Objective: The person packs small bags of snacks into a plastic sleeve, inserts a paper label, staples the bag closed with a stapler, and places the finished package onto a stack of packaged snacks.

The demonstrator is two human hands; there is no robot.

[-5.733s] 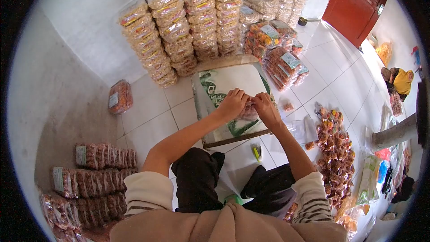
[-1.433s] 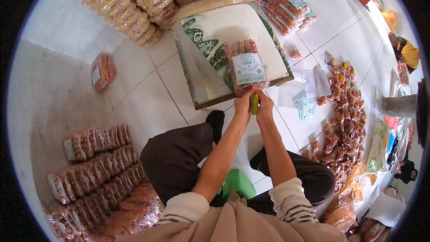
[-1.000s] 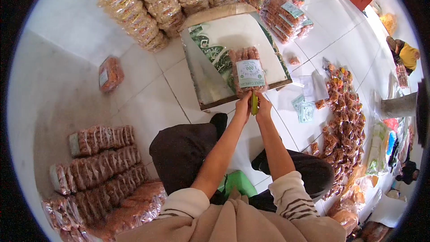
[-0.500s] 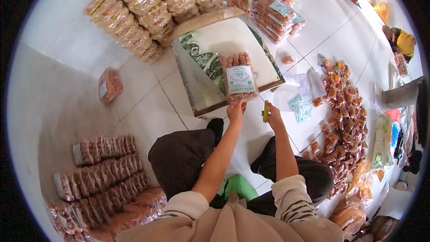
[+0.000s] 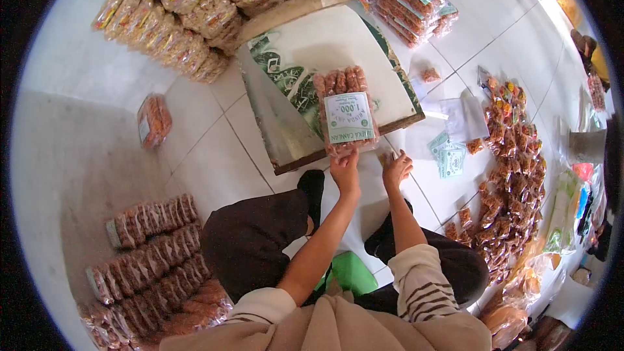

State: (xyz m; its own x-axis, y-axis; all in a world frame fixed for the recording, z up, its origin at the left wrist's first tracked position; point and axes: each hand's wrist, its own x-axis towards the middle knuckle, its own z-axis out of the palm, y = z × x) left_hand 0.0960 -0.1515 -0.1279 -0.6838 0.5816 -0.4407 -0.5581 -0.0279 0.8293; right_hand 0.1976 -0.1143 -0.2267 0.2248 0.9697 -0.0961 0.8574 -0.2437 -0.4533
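Note:
A clear plastic pack of reddish-brown snack rolls (image 5: 342, 82) lies on a low board-topped stand (image 5: 344, 32), its printed label (image 5: 350, 117) facing up. My left hand (image 5: 345, 172) pinches the pack's near plastic edge, just past the stand's front edge. To the right of it, my right hand (image 5: 397, 170) is closed, apart from the pack and close to the stand's edge. A small yellow-green tool is in its fingers, now almost wholly hidden by them. Loose green-and-white labels (image 5: 451, 160) lie on the floor to the right.
Stacked snack packs (image 5: 409, 3) stand behind the stand, beside piled pale noodle-like packs (image 5: 195, 10). One pack (image 5: 154, 121) lies by the left wall. Rows of packs (image 5: 149, 257) fill the lower left. Many small brown packets (image 5: 507, 188) are heaped at the right, near plastic sheets (image 5: 465, 119).
My right hand has turned and moved slightly toward the left hand, hiding the yellow-green tool that showed before. The left hand still holds the pack's edge. The view has shifted slightly.

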